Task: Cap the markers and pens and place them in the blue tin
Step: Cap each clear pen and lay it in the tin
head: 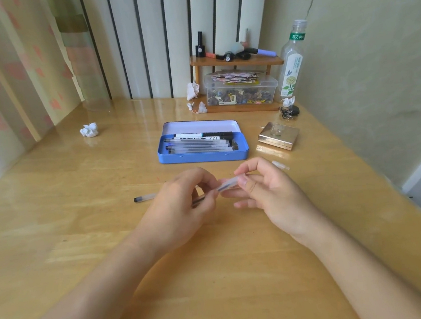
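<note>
Holding pen [204, 199] in my left hand [176, 206] | right hand [270, 191] pinching clear cap [230, 183] at its tip | blue tin [203, 155] open beyond, pens inside | 1 pen [145, 198] lying left

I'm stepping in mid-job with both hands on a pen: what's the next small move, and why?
Probably push the cap in the right hand fully onto the pen held by the left hand. The cap looks only partly over the tip. Then it can join the others in the tin; another pen lies on the table.
</note>
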